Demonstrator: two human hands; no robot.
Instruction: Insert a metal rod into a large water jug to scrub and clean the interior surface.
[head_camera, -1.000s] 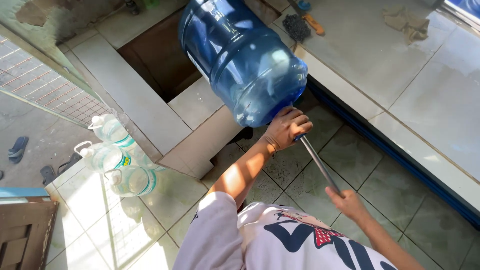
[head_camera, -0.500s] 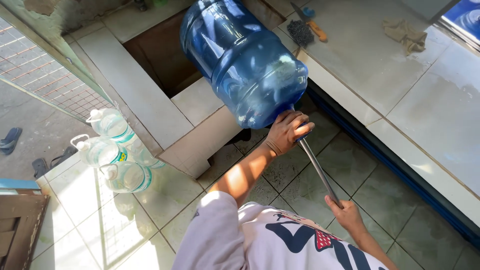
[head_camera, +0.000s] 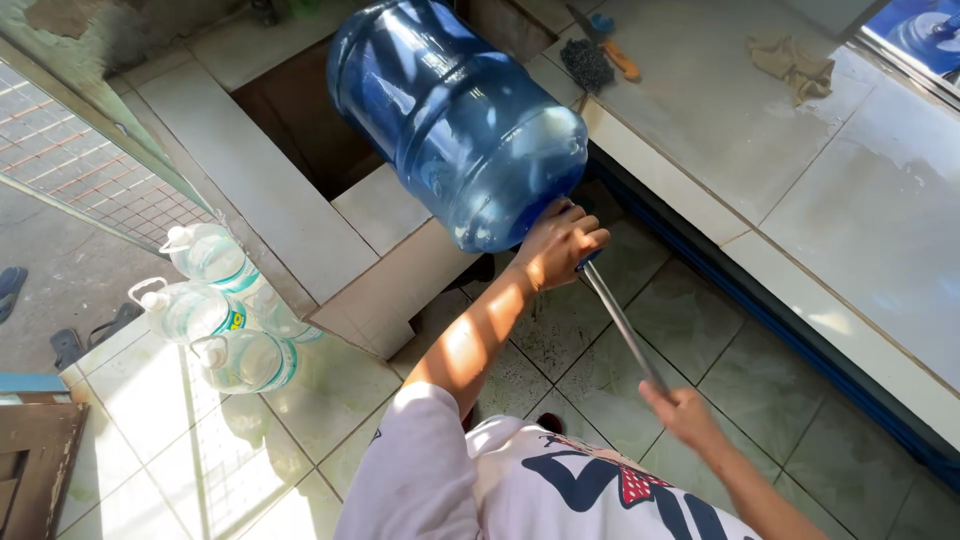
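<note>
A large blue translucent water jug (head_camera: 460, 120) is tipped on its side above the tiled ledge, neck pointing toward me. My left hand (head_camera: 560, 245) is wrapped around the jug's neck and holds it up. A thin metal rod (head_camera: 620, 325) runs from the jug's mouth down to my right hand (head_camera: 685, 412), which grips its lower end. The rod's tip is hidden by my left hand and the neck. I wear a white printed shirt.
Three clear handled plastic bottles (head_camera: 215, 310) stand on the tiles at left, beside a wire mesh panel (head_camera: 70, 160). A dark square opening (head_camera: 300, 120) lies behind the jug. On the tiled counter (head_camera: 760, 170) at right lie a brush (head_camera: 600, 55) and a cloth (head_camera: 795, 60).
Both hands keep their grips. The jug and the rod stay almost where they were; only the view has shifted slightly.
</note>
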